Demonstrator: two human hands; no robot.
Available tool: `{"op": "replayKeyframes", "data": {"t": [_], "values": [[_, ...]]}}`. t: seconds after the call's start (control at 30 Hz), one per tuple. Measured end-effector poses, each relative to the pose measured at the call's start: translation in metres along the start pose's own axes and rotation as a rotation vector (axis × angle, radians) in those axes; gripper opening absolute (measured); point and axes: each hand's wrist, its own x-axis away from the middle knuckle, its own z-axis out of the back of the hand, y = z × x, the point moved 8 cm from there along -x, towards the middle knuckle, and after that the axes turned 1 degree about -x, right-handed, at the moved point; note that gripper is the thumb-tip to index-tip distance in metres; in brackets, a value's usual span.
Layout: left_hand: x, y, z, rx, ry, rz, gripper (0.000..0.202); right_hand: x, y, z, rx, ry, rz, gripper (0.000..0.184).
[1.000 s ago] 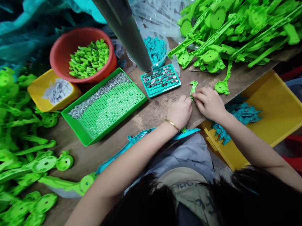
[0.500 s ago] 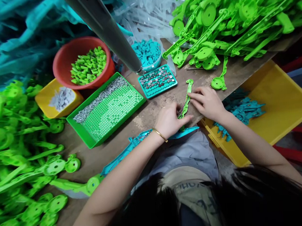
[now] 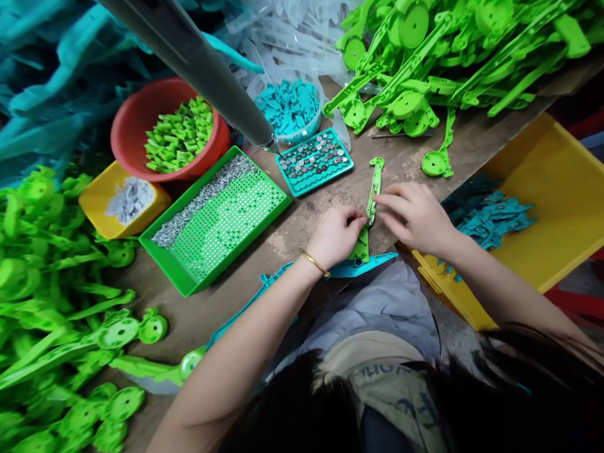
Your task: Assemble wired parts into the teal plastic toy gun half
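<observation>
Narrow green part (image 3: 376,176) is between the fingers of the left hand (image 3: 333,236) and right hand (image 3: 415,215). Left thumb and index together at its near end, can't tell if clamped on it; right fingers apart, tips at its side. Teal tray (image 3: 324,179) beyond left fingers on tabletop (image 3: 287,235); yellow bin (image 3: 557,232) right of right fingers.

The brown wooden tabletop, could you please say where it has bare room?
There is bare wood between the green perforated plastic tray and the left hand, and between that tray and the long turquoise plastic piece. It is crowded around the round red plastic bowl and under both lime-green plastic heaps.
</observation>
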Motion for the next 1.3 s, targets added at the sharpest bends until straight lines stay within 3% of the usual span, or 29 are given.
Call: {"op": "replayKeyframes", "data": {"t": [0.1, 0.23, 0.4, 0.6, 1.07, 1.3], "values": [[0.000, -0.002, -0.003, 0.071, -0.026, 0.007, 0.019, 0.009, -0.016, -0.004, -0.081, 0.024, 0.069, 0.026], [0.005, -0.002, -0.006, 0.073, -0.036, -0.023, 0.017, 0.013, -0.016, -0.015, -0.084, 0.071, 0.045, 0.022], [0.028, 0.010, -0.006, -0.242, 0.195, -0.190, 0.021, 0.014, -0.013, -0.022, -0.091, 0.003, 0.035, 0.024], [0.040, 0.012, -0.024, -0.516, 0.242, -0.238, 0.031, 0.016, -0.010, -0.021, -0.125, 0.026, -0.003, 0.021], [0.038, 0.009, -0.029, -0.528, 0.245, -0.281, 0.030, 0.025, -0.014, -0.012, -0.058, 0.095, 0.013, 0.012], [0.041, 0.012, -0.025, -0.448, 0.314, -0.383, 0.030, 0.009, 0.000, -0.007, -0.142, 0.088, 0.006, 0.021]]}}
